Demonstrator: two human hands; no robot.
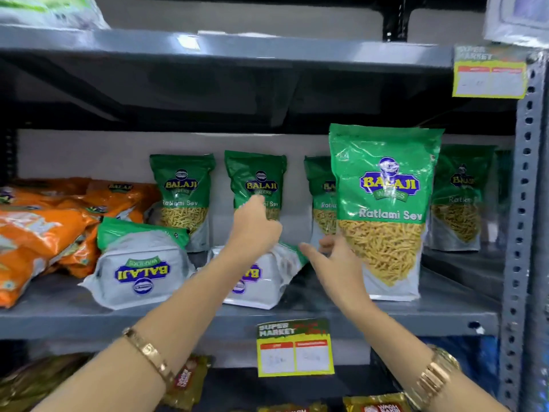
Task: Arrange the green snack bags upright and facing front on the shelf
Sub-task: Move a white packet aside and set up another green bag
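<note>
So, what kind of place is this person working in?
Most likely a supermarket or grocery shop. The metal shelf carries a price tag printed "Super Market", and many identical green snack bags stand in rows, with orange bags piled beside them.

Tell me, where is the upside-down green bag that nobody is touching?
The upside-down bag lies at the front left of the shelf, beside the orange bags and left of the left hand.
</note>
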